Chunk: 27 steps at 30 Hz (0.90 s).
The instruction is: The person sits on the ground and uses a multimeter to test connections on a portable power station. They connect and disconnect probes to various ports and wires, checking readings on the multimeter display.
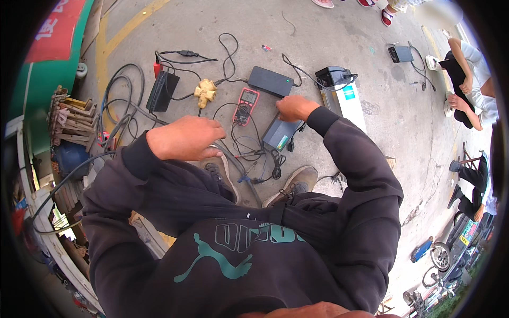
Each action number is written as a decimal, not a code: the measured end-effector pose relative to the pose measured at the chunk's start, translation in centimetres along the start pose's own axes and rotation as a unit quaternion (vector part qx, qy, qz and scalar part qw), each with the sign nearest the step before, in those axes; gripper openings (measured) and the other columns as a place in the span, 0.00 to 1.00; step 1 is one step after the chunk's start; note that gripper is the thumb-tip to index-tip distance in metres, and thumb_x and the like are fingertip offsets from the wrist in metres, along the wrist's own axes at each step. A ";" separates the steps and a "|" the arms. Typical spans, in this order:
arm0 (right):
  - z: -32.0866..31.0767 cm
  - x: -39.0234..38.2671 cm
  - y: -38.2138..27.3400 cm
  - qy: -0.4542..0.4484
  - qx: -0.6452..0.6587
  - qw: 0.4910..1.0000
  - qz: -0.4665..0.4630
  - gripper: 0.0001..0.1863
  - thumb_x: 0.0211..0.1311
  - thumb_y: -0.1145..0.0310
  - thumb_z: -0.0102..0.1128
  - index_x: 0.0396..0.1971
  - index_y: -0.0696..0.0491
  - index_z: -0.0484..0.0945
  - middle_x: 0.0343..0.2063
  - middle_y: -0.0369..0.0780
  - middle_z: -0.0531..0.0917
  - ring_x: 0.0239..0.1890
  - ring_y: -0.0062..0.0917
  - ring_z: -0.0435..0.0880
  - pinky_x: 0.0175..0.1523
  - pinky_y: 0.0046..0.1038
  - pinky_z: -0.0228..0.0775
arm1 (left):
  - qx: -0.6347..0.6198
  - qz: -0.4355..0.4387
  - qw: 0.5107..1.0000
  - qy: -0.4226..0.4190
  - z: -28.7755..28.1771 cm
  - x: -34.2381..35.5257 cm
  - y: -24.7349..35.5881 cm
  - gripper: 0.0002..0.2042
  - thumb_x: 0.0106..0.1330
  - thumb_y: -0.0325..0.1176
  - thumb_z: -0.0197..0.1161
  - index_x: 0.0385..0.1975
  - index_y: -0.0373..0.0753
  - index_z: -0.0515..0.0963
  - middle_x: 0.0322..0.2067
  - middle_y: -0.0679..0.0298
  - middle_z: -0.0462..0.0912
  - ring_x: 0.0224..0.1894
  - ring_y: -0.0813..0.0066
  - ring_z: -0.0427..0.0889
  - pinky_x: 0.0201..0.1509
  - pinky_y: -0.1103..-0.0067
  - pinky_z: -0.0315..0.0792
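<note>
Black charger brick (162, 90) lies on the concrete floor (328, 32), well beyond the left hand's fingertips. Left hand (186, 139) rests over the knee, fingers (214, 153) together and curled, gripping nothing visible. Yellow multi-plug (205, 91) lies beyond it; red multimeter (246, 105) sits between the two hands. Right hand (295, 108): fingers bent together, tips on the top edge of the grey charger (279, 134); whether they clamp it, cannot tell. White box (347, 100) just right.

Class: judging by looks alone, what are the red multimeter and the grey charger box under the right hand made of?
Multimeter: probably moulded plastic, matte red casing around a dark face. Charger box under the right hand: smooth grey shell with a faint sheen, metal or plastic; unclear.
</note>
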State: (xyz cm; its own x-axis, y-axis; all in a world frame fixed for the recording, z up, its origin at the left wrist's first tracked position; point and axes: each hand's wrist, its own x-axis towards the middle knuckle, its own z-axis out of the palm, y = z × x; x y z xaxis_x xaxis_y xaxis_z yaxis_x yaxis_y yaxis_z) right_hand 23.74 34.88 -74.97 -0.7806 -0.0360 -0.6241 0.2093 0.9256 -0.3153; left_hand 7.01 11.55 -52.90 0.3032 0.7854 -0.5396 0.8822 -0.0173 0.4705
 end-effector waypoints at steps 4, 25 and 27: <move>1.4 -1.2 -1.6 -0.059 -0.042 0.997 -0.027 0.20 0.59 0.57 0.64 0.44 0.56 0.86 0.44 0.48 0.87 0.49 0.44 0.86 0.52 0.39 0.79 | 0.008 -0.003 1.000 -0.017 0.0 0.0 0.0 0.19 0.65 0.42 0.66 0.47 0.34 0.76 0.45 0.54 0.80 0.48 0.49 0.80 0.50 0.62 0.75; 3.0 -2.8 -1.9 -0.045 -0.082 0.995 -0.025 0.17 0.58 0.67 0.58 0.46 0.56 0.84 0.54 0.53 0.78 0.51 0.41 0.84 0.51 0.37 0.79 | 0.011 -0.027 0.999 -0.013 -0.3 0.2 -0.4 0.17 0.66 0.40 0.66 0.46 0.34 0.76 0.47 0.55 0.80 0.48 0.50 0.80 0.50 0.63 0.75; 3.5 -2.6 -1.2 -0.040 -0.079 0.996 -0.021 0.17 0.59 0.67 0.58 0.46 0.56 0.84 0.55 0.53 0.78 0.51 0.42 0.85 0.52 0.38 0.79 | 0.000 -0.037 0.999 -0.019 -0.9 0.4 -0.6 0.15 0.67 0.39 0.65 0.45 0.34 0.77 0.46 0.54 0.81 0.49 0.50 0.80 0.51 0.62 0.74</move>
State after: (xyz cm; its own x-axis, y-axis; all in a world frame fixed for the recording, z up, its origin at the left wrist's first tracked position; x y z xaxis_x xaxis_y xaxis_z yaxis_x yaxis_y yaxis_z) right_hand 27.58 32.58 -75.53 -0.7360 -0.0995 -0.6696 0.0775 0.9703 -0.2294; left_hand 6.26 12.48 -52.78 0.2506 0.7606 -0.5989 0.9024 0.0404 0.4289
